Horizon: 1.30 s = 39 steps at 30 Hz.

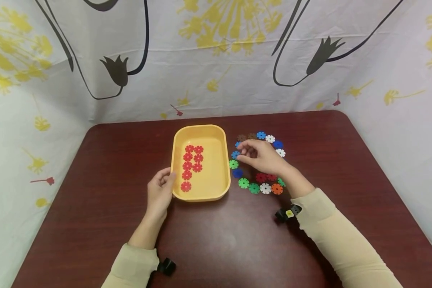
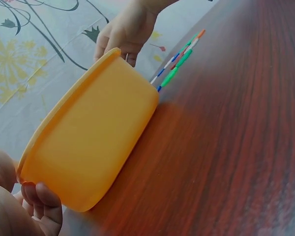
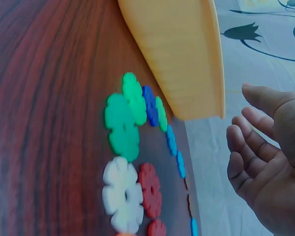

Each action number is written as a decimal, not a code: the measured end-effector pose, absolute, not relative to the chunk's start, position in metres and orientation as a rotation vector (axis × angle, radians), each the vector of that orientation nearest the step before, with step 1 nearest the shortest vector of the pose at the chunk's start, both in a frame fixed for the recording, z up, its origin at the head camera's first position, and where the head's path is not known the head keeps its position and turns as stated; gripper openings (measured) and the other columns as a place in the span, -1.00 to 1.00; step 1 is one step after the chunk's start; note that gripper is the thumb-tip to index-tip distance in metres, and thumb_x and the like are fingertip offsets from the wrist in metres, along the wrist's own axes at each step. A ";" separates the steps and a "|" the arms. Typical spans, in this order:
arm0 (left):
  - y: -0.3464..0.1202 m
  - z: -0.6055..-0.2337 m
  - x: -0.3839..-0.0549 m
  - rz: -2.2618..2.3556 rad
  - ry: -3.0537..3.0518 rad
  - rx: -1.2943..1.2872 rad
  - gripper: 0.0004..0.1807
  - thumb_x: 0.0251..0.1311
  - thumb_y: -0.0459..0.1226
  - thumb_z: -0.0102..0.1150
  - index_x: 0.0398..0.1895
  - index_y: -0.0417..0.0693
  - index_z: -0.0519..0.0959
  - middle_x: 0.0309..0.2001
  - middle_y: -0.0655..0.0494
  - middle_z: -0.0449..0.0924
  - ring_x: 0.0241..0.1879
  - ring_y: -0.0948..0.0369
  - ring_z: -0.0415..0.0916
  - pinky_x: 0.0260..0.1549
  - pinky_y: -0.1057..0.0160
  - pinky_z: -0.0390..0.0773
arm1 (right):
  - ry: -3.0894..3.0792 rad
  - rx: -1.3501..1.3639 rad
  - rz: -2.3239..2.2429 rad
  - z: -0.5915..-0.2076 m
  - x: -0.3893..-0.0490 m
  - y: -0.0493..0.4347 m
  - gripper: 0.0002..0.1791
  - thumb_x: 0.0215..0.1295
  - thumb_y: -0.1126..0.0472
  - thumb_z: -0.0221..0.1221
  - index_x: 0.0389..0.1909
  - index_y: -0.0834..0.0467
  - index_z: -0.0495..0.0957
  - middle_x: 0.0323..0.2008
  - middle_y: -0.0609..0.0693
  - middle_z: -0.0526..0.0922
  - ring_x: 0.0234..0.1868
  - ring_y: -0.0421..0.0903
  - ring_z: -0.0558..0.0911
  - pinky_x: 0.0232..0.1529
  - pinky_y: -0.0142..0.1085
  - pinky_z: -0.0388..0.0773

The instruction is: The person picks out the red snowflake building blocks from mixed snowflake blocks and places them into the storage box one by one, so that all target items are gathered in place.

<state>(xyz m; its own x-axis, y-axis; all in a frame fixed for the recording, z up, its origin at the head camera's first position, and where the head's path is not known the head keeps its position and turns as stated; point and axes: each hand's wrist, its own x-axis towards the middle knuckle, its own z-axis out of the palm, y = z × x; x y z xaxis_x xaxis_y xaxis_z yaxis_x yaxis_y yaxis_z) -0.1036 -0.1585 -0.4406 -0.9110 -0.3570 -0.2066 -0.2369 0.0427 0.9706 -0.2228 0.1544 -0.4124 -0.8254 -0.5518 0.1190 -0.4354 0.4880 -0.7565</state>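
Note:
A yellow plastic tray [image 1: 215,164] stands on the table, with several red notched discs [image 1: 188,157] laid inside it in the shape of a letter P. My left hand [image 1: 161,191] grips its near left rim, thumb over the edge and fingers against the outer wall, as the left wrist view [image 2: 42,201] shows. To the tray's right, my right hand [image 1: 263,156] hovers over a ring of coloured discs, fingers loosely bent and nothing between them. Inside that ring lie red discs [image 1: 261,177]. The right hand and forearm cover part of the ring.
The ring includes a white disc [image 1: 265,188], an orange disc [image 1: 277,189], a green disc [image 1: 254,188] and a brown disc [image 1: 241,138], close beside the tray. Behind the dark wooden table [image 1: 216,240] hangs a patterned cloth [image 1: 216,100].

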 end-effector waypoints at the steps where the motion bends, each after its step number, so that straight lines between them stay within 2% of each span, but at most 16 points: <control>1: -0.158 -0.441 -0.104 -2.019 -2.200 0.633 -0.65 0.45 -0.21 0.16 0.18 -0.20 0.55 -0.27 -0.11 0.54 -0.49 0.26 0.46 -0.61 0.45 0.46 | 2.588 -0.870 -1.241 -0.413 -0.223 0.156 -0.67 0.35 0.17 0.34 0.02 0.27 0.62 -0.25 -0.02 0.63 -0.27 -0.10 0.57 -0.28 -0.25 0.61; 22: -0.158 -0.439 -0.103 -2.028 -2.208 0.639 -0.59 0.44 -0.17 0.18 0.22 -0.22 0.53 -0.26 -0.07 0.55 -0.49 0.27 0.47 -0.61 0.44 0.47 | 2.605 -0.911 -1.025 -0.427 -0.223 0.192 -0.68 0.27 0.24 0.40 -0.03 0.27 0.60 -0.28 -0.04 0.62 -0.38 -0.15 0.55 -0.35 -0.29 0.58; 29: -0.158 -0.440 -0.102 -2.013 -2.211 0.639 -0.61 0.45 -0.16 0.17 0.20 -0.19 0.54 -0.27 -0.07 0.53 -0.46 0.26 0.48 -0.57 0.45 0.48 | 2.574 -0.884 -0.961 -0.432 -0.222 0.203 -0.70 0.24 0.25 0.42 -0.06 0.26 0.61 -0.28 -0.02 0.64 -0.34 -0.15 0.59 -0.30 -0.26 0.61; 33: -0.158 -0.442 -0.102 -2.002 -2.218 0.652 -0.62 0.45 -0.15 0.16 0.20 -0.17 0.54 -0.26 -0.08 0.54 -0.46 0.25 0.47 -0.57 0.44 0.49 | 2.523 -0.890 -0.900 -0.433 -0.222 0.206 -0.70 0.20 0.27 0.44 -0.08 0.24 0.63 -0.27 -0.01 0.64 -0.34 -0.13 0.54 -0.31 -0.24 0.59; 39: -0.158 -0.443 -0.104 -1.995 -2.218 0.653 -0.64 0.46 -0.16 0.15 0.19 -0.16 0.54 -0.25 -0.11 0.54 -0.46 0.24 0.48 -0.58 0.44 0.49 | 2.491 -0.866 -0.876 -0.434 -0.223 0.207 -0.69 0.16 0.33 0.45 -0.09 0.26 0.62 -0.29 0.03 0.59 -0.48 -0.12 0.45 -0.40 -0.27 0.51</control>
